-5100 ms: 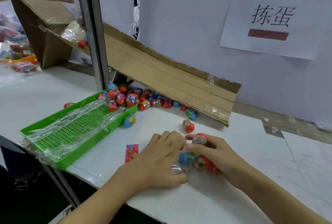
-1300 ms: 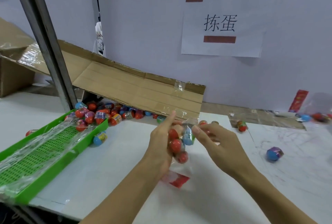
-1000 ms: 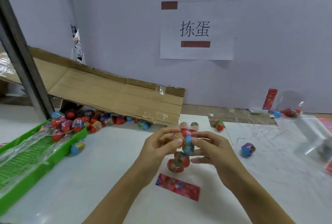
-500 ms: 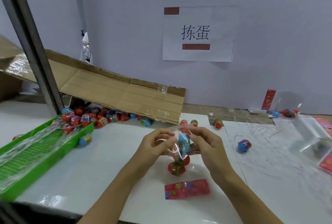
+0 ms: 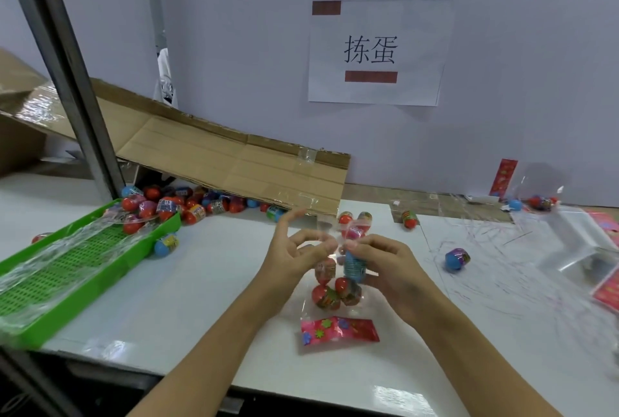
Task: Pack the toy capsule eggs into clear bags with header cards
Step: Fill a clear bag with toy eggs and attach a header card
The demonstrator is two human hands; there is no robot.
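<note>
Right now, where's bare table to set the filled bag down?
Free: white table between the green tray and the left hand; also the near edge right of the header card. Crowded: loose eggs under the cardboard ramp.

Both hands, left (image 5: 294, 257) and right (image 5: 385, 262), pinch a clear bag (image 5: 338, 279) of capsule eggs above the worktop (image 5: 207, 282), beside a header card (image 5: 338, 329).

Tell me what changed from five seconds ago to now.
The clear bag of eggs, then flat on the table, now stands lifted, top pinched by left hand and right hand. Its pink header card now lies below. Green tray and cardboard ramp stayed.
</note>
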